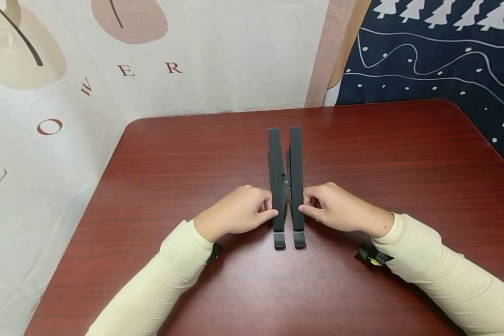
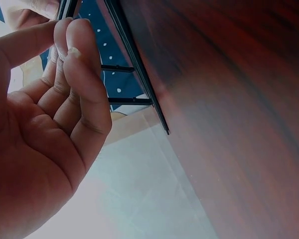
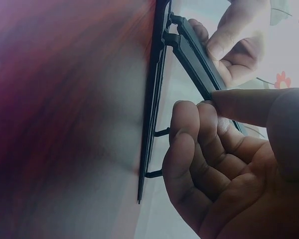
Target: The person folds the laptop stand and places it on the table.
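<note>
A black foldable laptop stand [image 1: 296, 177] stands on the table, its two long bars close together and nearly parallel. Hooked lips are at the near end, and a pivot joins the bars in the middle. My left hand [image 1: 243, 210] pinches the left bar between thumb and fingers, towards its near end. On the opposite side, my right hand [image 1: 340, 207] pinches the right bar the same way. The right wrist view shows the upper bars sloping away from the base [image 3: 152, 99], with thin struts lower down. My fingertips partly hide the bars in both wrist views.
The reddish-brown wooden table [image 1: 185, 154] extends around the stand on all sides. A pale printed cloth [image 1: 235, 56] hangs behind and to the left. At the back right is a dark blue cloth [image 1: 428, 84] with white trees. Dark straps [image 1: 374, 255] sit at both wrists.
</note>
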{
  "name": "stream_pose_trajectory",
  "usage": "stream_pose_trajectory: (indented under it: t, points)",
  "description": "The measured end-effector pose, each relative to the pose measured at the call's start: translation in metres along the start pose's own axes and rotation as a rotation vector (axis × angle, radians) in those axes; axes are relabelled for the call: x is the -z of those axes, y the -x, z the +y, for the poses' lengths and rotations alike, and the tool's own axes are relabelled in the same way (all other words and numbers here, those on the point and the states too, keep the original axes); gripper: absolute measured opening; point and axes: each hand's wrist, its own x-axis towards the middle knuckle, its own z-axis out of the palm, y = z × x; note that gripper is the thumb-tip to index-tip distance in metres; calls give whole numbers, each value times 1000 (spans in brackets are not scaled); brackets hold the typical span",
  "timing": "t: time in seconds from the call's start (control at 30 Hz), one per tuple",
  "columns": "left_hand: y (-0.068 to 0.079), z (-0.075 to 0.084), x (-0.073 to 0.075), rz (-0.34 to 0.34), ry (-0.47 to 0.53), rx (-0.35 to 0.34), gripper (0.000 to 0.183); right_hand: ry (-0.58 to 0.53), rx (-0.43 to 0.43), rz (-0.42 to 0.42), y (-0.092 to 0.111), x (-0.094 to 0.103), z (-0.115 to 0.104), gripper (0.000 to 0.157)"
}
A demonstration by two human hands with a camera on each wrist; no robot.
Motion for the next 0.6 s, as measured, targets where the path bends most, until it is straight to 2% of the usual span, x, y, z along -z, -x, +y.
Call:
stream_pose_trajectory:
  t: [0.6]
  points:
    - [0, 1, -1, -5, -2, 6, 24, 3, 5, 6, 0, -1, 0, 27]
